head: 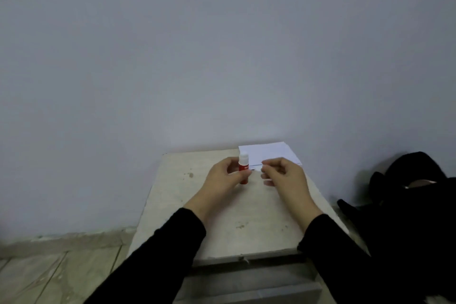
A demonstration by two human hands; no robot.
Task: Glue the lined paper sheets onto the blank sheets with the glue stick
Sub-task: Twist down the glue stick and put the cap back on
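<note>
Left hand curled round an upright red glue stick with white cap on, above the middle of a stained pale tabletop. Right hand just beside, fingers loosely curled, apparently empty. White paper sheets stacked beyond both hands at the table's far edge, against a grey wall. Black sleeves on both arms; dark bag right of the table.

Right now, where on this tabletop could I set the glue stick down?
Bare patches: the pale tabletop between the sleeves, and left of the left hand holding the red, white-capped glue stick. Crowded: far right corner, white paper stack behind the right hand.
</note>
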